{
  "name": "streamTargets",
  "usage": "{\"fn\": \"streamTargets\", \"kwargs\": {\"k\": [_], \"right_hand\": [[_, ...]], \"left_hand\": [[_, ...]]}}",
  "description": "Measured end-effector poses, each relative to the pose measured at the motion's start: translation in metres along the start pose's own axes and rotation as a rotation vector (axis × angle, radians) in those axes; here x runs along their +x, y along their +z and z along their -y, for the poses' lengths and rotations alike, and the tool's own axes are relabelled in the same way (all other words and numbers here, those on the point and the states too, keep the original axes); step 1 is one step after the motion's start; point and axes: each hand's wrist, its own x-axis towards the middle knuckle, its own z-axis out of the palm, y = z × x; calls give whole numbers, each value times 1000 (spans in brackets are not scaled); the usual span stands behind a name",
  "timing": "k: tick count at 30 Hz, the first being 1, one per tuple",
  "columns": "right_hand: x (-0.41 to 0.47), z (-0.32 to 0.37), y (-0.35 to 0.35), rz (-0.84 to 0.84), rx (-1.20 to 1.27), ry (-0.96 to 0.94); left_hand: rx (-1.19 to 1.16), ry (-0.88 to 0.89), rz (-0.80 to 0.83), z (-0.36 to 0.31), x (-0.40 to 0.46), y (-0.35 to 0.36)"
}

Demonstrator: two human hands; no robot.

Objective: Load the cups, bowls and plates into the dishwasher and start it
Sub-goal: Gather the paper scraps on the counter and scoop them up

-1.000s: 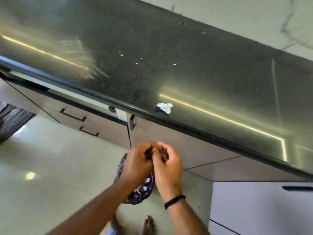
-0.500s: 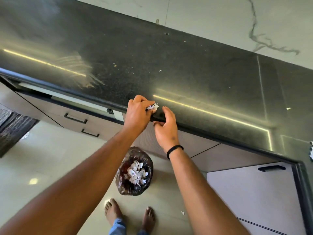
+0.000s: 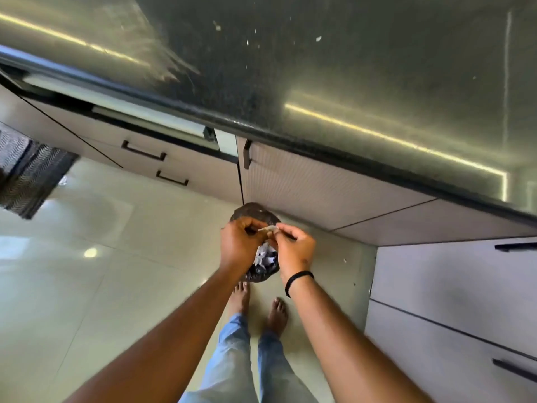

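My left hand (image 3: 239, 242) and right hand (image 3: 295, 245) meet above the dark bag (image 3: 263, 271) of white scraps on the floor (just past my bare toes), both pinching one small pale paper scrap (image 3: 268, 228) between curled fingertips. No dishwasher or dishes show.

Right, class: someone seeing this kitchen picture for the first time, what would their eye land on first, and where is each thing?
First, the two hands at centre: the left hand and right hand together pinch a small pale scrap over a dark bag of white scraps on the floor by the bare feet. Next, the glossy black countertop across the top, speckled with crumbs and streaked by a reflected light strip.
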Motion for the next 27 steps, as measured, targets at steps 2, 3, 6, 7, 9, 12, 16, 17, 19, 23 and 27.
{"fn": "streamTargets", "kwargs": {"k": [2, 3, 6, 7, 9, 12, 16, 17, 19, 23, 27], "right_hand": [[10, -26, 5, -25, -28, 103], [16, -38, 7, -13, -49, 148], [36, -72, 15, 105, -125, 266], [41, -78, 14, 127, -138, 305], [46, -77, 8, 143, -132, 377], [39, -48, -12, 132, -62, 411], [13, -11, -43, 163, 3, 389], [4, 0, -49, 171, 9, 370], [-16, 21, -65, 157, 21, 317], [-52, 61, -102, 117, 231, 219], [-76, 89, -156, 14, 433, 103]], "left_hand": [[42, -95, 15, 31, 8, 9], [70, -129, 26, 42, 12, 12], [177, -170, 84, 72, 23, 19], [200, -182, 104, 77, 24, 18], [226, -199, 121, 82, 25, 13], [236, -217, 136, 76, 17, -3], [232, -167, 201, 46, -3, -19], [225, -142, 216, 35, -9, -20], [182, -92, 232, 7, -21, -19], [4, -3, 307, -48, -44, 5], [-141, 42, 457, -112, -72, 42]]}}
